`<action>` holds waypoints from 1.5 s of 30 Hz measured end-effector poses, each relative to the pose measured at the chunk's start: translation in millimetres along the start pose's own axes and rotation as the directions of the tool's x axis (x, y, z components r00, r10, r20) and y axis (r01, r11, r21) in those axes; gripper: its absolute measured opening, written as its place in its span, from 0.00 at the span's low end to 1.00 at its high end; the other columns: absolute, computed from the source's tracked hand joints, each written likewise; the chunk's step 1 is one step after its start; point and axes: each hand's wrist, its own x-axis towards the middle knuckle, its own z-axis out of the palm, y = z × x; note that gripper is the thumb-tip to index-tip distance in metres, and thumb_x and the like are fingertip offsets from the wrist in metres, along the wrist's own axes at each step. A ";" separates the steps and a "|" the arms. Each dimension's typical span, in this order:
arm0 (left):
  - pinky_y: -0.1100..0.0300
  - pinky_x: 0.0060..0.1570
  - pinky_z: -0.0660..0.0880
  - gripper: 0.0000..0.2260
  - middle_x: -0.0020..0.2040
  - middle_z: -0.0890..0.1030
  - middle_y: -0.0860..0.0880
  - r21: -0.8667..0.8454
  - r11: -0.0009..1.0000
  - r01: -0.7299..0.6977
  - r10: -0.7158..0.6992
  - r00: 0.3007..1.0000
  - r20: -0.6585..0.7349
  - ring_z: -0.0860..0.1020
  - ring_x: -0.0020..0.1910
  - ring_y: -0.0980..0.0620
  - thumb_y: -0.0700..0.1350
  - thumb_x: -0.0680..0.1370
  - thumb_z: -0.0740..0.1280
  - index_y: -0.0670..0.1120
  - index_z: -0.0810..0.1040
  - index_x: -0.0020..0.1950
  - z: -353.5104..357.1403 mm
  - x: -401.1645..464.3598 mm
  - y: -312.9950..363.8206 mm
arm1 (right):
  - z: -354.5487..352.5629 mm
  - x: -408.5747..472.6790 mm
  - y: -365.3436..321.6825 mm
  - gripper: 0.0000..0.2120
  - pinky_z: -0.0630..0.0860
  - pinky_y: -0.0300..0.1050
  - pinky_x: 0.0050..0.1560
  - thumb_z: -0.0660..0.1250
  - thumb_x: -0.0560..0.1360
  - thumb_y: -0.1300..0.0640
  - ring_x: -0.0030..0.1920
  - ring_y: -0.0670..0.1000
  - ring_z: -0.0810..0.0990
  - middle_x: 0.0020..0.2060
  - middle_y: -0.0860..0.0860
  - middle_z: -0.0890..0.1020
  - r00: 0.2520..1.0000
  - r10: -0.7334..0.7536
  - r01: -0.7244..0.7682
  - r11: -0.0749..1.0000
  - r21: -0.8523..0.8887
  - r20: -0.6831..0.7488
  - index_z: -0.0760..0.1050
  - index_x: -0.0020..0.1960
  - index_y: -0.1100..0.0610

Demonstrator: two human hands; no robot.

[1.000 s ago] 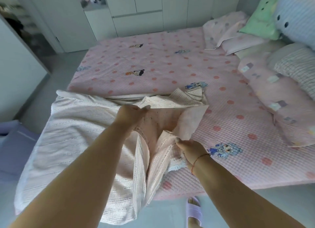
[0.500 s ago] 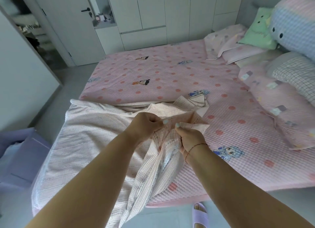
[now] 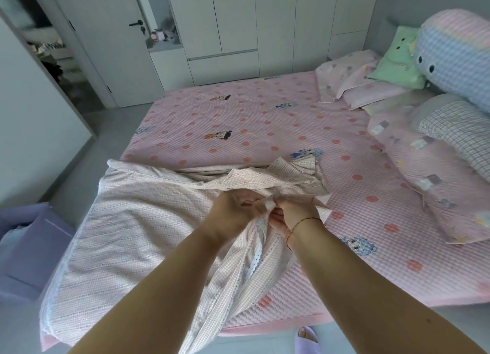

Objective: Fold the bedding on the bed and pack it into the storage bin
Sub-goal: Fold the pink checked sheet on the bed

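Now left hand (image 3: 233, 208) and right hand (image 3: 297, 210) touch; blanket (image 3: 138, 221) corners joined.

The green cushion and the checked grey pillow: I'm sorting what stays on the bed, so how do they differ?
The green cushion is plain mint with a small face on it and stands propped upright at the head of the bed; the checked grey pillow has a fine grid pattern and lies flat, nearer the camera. The pillow looks larger. Both sit along the right side of the pink bed sheet, untouched by either hand.
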 end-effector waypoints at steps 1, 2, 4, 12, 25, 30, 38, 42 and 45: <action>0.64 0.50 0.77 0.16 0.48 0.85 0.53 0.006 1.000 0.003 -0.004 0.999 0.043 0.82 0.49 0.57 0.52 0.66 0.78 0.49 0.82 0.50 -0.3 0.0 -3.1 | -0.1 2.5 -2.7 0.13 0.81 0.41 0.31 0.65 0.78 0.58 0.33 0.50 0.82 0.32 0.56 0.82 1.000 0.000 0.000 1.000 -0.018 0.015 0.77 0.38 0.63; 0.61 0.52 0.77 0.20 0.49 0.84 0.53 0.047 0.999 -0.007 0.004 0.998 0.066 0.82 0.51 0.56 0.53 0.64 0.80 0.50 0.81 0.52 0.2 0.3 -6.8 | 1.3 1.3 -6.1 0.15 0.81 0.41 0.31 0.63 0.79 0.56 0.30 0.50 0.81 0.30 0.55 0.81 0.999 0.007 -0.006 0.999 -0.037 0.031 0.76 0.37 0.63; 0.57 0.54 0.78 0.20 0.49 0.84 0.54 0.157 0.985 -0.070 0.065 0.997 0.037 0.81 0.50 0.56 0.51 0.65 0.80 0.50 0.79 0.54 3.8 2.2 -14.1 | 4.1 3.3 -10.3 0.17 0.79 0.39 0.30 0.61 0.80 0.55 0.26 0.48 0.80 0.25 0.54 0.80 0.998 0.032 -0.031 0.999 -0.018 0.053 0.74 0.36 0.64; 0.58 0.45 0.77 0.03 0.36 0.82 0.51 0.036 0.998 -0.052 0.057 0.984 -0.166 0.79 0.36 0.53 0.42 0.74 0.73 0.47 0.81 0.43 -6.3 28.4 -16.3 | 5.5 13.4 -30.0 0.14 0.79 0.40 0.27 0.64 0.78 0.57 0.34 0.51 0.78 0.34 0.57 0.79 0.998 -0.056 0.058 0.997 -0.050 0.036 0.74 0.44 0.70; 0.65 0.27 0.67 0.11 0.29 0.79 0.51 -0.189 0.972 -0.143 0.098 0.969 -0.226 0.73 0.26 0.58 0.42 0.69 0.76 0.44 0.74 0.42 -36.0 97.3 18.1 | 14.9 85.4 -87.1 0.11 0.64 0.28 0.32 0.67 0.77 0.56 0.27 0.37 0.69 0.24 0.37 0.73 0.666 -0.354 0.745 0.367 -0.557 0.657 0.73 0.36 0.50; 0.50 0.47 0.73 0.18 0.38 0.77 0.40 -0.273 0.959 -0.074 0.019 0.980 -0.198 0.77 0.43 0.44 0.51 0.59 0.83 0.49 0.76 0.38 -45.0 107.2 -1.5 | 20.7 112.9 -90.8 0.11 0.64 0.30 0.32 0.65 0.78 0.58 0.28 0.39 0.64 0.28 0.44 0.68 0.629 -0.352 0.762 0.453 -0.462 0.693 0.72 0.37 0.51; 0.58 0.43 0.72 0.15 0.38 0.82 0.47 -0.242 0.968 -0.071 0.030 0.985 -0.168 0.77 0.38 0.52 0.45 0.65 0.78 0.40 0.76 0.43 -50.8 109.3 -13.9 | 35.2 128.8 -79.6 0.06 0.64 0.32 0.31 0.65 0.78 0.56 0.27 0.40 0.66 0.27 0.44 0.69 0.608 -0.292 0.780 0.391 -0.488 0.738 0.75 0.42 0.55; 0.70 0.35 0.71 0.07 0.31 0.81 0.54 -0.253 0.961 -0.115 0.080 0.986 -0.146 0.76 0.31 0.62 0.34 0.70 0.74 0.38 0.75 0.40 -59.5 113.9 -14.1 | 43.5 121.9 -77.4 0.08 0.67 0.30 0.32 0.66 0.77 0.60 0.29 0.37 0.72 0.35 0.45 0.78 0.625 -0.381 0.771 0.440 -0.461 0.681 0.69 0.49 0.49; 0.61 0.42 0.72 0.10 0.37 0.82 0.45 -0.262 0.959 -0.107 0.088 0.993 -0.083 0.77 0.36 0.53 0.40 0.69 0.76 0.35 0.79 0.43 -70.5 119.4 -13.3 | 47.1 113.4 -73.8 0.09 0.68 0.30 0.35 0.66 0.76 0.63 0.31 0.36 0.72 0.34 0.41 0.78 0.624 -0.426 0.778 0.425 -0.464 0.655 0.71 0.46 0.49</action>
